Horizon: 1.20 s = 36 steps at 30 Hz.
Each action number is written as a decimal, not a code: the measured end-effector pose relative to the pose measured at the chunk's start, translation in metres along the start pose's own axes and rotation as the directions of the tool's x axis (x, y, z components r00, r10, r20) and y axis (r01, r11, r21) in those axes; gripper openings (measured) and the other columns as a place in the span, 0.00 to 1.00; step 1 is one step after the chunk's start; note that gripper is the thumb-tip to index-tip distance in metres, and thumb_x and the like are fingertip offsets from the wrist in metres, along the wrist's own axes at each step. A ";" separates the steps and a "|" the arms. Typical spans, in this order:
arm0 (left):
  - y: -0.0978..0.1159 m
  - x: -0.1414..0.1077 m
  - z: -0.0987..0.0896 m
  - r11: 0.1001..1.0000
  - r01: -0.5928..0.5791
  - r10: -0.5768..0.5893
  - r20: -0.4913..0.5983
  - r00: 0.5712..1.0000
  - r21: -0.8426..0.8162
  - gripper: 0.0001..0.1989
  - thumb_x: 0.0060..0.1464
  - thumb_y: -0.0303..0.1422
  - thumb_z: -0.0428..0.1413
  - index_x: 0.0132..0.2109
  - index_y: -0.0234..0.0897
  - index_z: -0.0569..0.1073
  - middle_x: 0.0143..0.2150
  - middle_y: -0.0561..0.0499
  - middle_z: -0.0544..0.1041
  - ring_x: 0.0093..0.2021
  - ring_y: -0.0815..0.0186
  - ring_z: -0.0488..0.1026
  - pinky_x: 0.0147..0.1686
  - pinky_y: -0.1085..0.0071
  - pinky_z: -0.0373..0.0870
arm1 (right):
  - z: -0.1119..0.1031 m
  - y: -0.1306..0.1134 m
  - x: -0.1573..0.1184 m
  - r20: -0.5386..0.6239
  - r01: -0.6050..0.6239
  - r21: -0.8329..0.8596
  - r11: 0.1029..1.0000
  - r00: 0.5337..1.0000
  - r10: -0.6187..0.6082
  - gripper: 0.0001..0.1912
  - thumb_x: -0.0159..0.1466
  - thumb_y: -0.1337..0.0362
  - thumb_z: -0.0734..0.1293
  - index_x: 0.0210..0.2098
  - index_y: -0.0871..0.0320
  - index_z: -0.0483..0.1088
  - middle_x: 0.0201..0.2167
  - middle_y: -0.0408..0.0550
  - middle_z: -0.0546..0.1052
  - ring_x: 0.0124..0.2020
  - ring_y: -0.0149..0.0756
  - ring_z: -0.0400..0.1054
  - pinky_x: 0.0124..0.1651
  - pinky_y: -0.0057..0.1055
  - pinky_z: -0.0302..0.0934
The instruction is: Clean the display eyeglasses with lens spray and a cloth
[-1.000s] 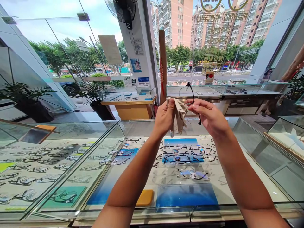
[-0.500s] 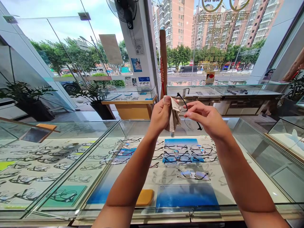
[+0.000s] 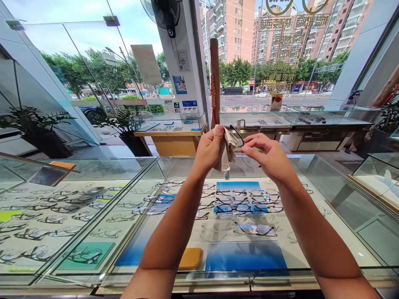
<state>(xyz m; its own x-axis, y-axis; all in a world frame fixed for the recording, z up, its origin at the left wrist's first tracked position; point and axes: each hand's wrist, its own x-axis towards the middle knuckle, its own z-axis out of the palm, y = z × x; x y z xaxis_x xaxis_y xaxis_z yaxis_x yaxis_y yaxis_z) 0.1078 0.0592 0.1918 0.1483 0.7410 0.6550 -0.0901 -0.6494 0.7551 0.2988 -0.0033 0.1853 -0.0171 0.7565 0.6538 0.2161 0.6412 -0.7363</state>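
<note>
My left hand (image 3: 211,150) is closed around a beige cloth (image 3: 227,151), thumb on top, above the glass display case. Just right of the cloth, my right hand (image 3: 264,154) pinches a pair of dark thin-rimmed glasses (image 3: 238,135) between thumb and fingers. One dark temple arm curves up from the fingertips toward the cloth, and a thin rim shows below them. The part of the glasses behind the cloth is hidden. A small clear piece with a label (image 3: 227,173) hangs under the cloth.
Below my forearms, the glass case holds rows of glasses (image 3: 233,207), blue cards (image 3: 246,257) and a yellow case (image 3: 190,258). A framed mirror (image 3: 46,175) lies at the left. Farther back are a wooden counter (image 3: 176,145), a post (image 3: 215,83) and potted plants (image 3: 126,128).
The glasses have turned and shifted slightly left, closer to the cloth, and their lower temple arm shows less. My right hand has moved a little left with them. The left hand still grips the cloth.
</note>
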 end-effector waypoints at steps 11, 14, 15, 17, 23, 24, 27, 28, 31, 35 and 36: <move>0.013 -0.002 -0.002 0.938 0.211 -0.171 0.162 0.972 -0.276 0.24 0.48 0.51 0.75 0.35 0.34 0.81 0.30 0.52 0.79 0.29 0.71 0.73 0.32 0.74 0.70 | 0.006 0.003 0.007 0.098 -0.168 0.269 0.948 0.984 0.147 0.08 0.56 0.58 0.78 0.25 0.53 0.79 0.39 0.46 0.80 0.44 0.39 0.72 0.58 0.42 0.63; 0.014 -0.004 -0.002 0.935 0.230 -0.173 0.220 0.960 -0.268 0.21 0.44 0.43 0.78 0.39 0.34 0.82 0.33 0.53 0.80 0.31 0.72 0.73 0.34 0.75 0.69 | 0.005 -0.001 0.008 0.151 -0.213 0.330 0.920 0.974 0.172 0.09 0.55 0.58 0.78 0.24 0.54 0.78 0.34 0.44 0.78 0.40 0.36 0.69 0.53 0.38 0.62; 0.014 -0.004 -0.001 0.935 0.243 -0.183 0.233 0.955 -0.260 0.22 0.43 0.41 0.78 0.41 0.34 0.82 0.34 0.53 0.81 0.31 0.71 0.73 0.35 0.75 0.70 | 0.005 -0.002 0.008 0.165 -0.223 0.338 0.914 0.971 0.175 0.10 0.55 0.57 0.78 0.24 0.54 0.77 0.32 0.43 0.77 0.38 0.36 0.67 0.51 0.37 0.61; 0.013 -0.006 0.001 0.941 0.243 -0.189 0.230 0.955 -0.237 0.24 0.41 0.40 0.79 0.43 0.35 0.82 0.35 0.52 0.81 0.32 0.70 0.74 0.36 0.74 0.70 | 0.003 -0.003 0.008 0.185 -0.235 0.348 0.908 0.966 0.179 0.12 0.55 0.56 0.78 0.23 0.54 0.76 0.29 0.42 0.74 0.36 0.34 0.64 0.48 0.36 0.59; 0.005 -0.012 0.021 0.978 0.077 -0.061 0.091 0.994 -0.192 0.22 0.48 0.47 0.75 0.39 0.37 0.79 0.32 0.54 0.77 0.29 0.71 0.69 0.32 0.74 0.66 | -0.003 -0.001 0.008 0.260 -0.224 0.340 0.913 0.956 0.137 0.16 0.58 0.53 0.78 0.23 0.54 0.74 0.28 0.41 0.70 0.35 0.35 0.61 0.48 0.36 0.60; 0.004 -0.013 0.024 0.981 0.056 -0.045 0.062 0.997 -0.187 0.22 0.50 0.50 0.73 0.38 0.37 0.78 0.31 0.54 0.76 0.28 0.72 0.68 0.31 0.74 0.66 | -0.003 0.000 0.008 0.284 -0.220 0.328 0.919 0.950 0.126 0.16 0.58 0.52 0.78 0.23 0.54 0.74 0.30 0.42 0.71 0.37 0.36 0.62 0.49 0.37 0.61; 0.003 -0.015 0.032 0.985 -0.012 0.005 -0.041 0.999 -0.171 0.25 0.55 0.56 0.68 0.35 0.37 0.76 0.28 0.55 0.72 0.26 0.72 0.64 0.28 0.73 0.63 | -0.002 0.002 0.006 0.362 -0.214 0.295 0.931 0.927 0.098 0.16 0.61 0.52 0.78 0.25 0.55 0.76 0.34 0.44 0.73 0.41 0.38 0.66 0.56 0.40 0.63; 0.003 -0.015 0.032 0.985 -0.024 0.013 -0.065 0.998 -0.169 0.27 0.56 0.58 0.67 0.34 0.37 0.75 0.27 0.55 0.71 0.25 0.72 0.63 0.27 0.73 0.62 | -0.002 0.001 0.006 0.370 -0.207 0.290 0.934 0.925 0.090 0.16 0.60 0.52 0.78 0.25 0.55 0.77 0.35 0.45 0.73 0.42 0.38 0.67 0.57 0.41 0.63; 0.007 -0.012 0.025 0.978 0.037 -0.039 -0.006 0.999 -0.204 0.29 0.57 0.60 0.65 0.31 0.38 0.73 0.25 0.55 0.70 0.23 0.72 0.63 0.24 0.73 0.61 | -0.003 -0.001 0.006 0.293 -0.147 0.265 0.953 0.954 0.065 0.14 0.60 0.52 0.78 0.26 0.53 0.79 0.42 0.47 0.75 0.46 0.40 0.69 0.60 0.44 0.64; 0.015 -0.007 0.005 0.950 0.188 -0.132 0.223 0.966 -0.248 0.26 0.54 0.56 0.70 0.36 0.36 0.78 0.29 0.51 0.77 0.27 0.69 0.71 0.29 0.73 0.69 | -0.008 -0.005 0.005 0.204 -0.051 0.219 0.974 0.979 0.005 0.09 0.64 0.55 0.77 0.29 0.51 0.82 0.56 0.48 0.76 0.61 0.44 0.69 0.69 0.47 0.59; 0.017 -0.007 0.001 0.949 0.195 -0.129 0.261 0.957 -0.247 0.24 0.53 0.53 0.71 0.37 0.35 0.79 0.31 0.50 0.79 0.29 0.69 0.73 0.30 0.73 0.70 | -0.009 -0.006 0.005 0.221 -0.060 0.230 0.971 0.975 0.008 0.10 0.64 0.55 0.77 0.29 0.51 0.82 0.57 0.49 0.77 0.62 0.45 0.69 0.70 0.48 0.58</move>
<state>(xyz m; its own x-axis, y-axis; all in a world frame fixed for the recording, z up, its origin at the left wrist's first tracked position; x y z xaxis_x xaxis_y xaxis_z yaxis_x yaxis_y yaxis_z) 0.1061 0.0427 0.2002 0.4105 0.7480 0.5215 -0.2998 -0.4294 0.8519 0.3060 -0.0040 0.1945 -0.2307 0.7714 0.5931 -0.0131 0.6070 -0.7946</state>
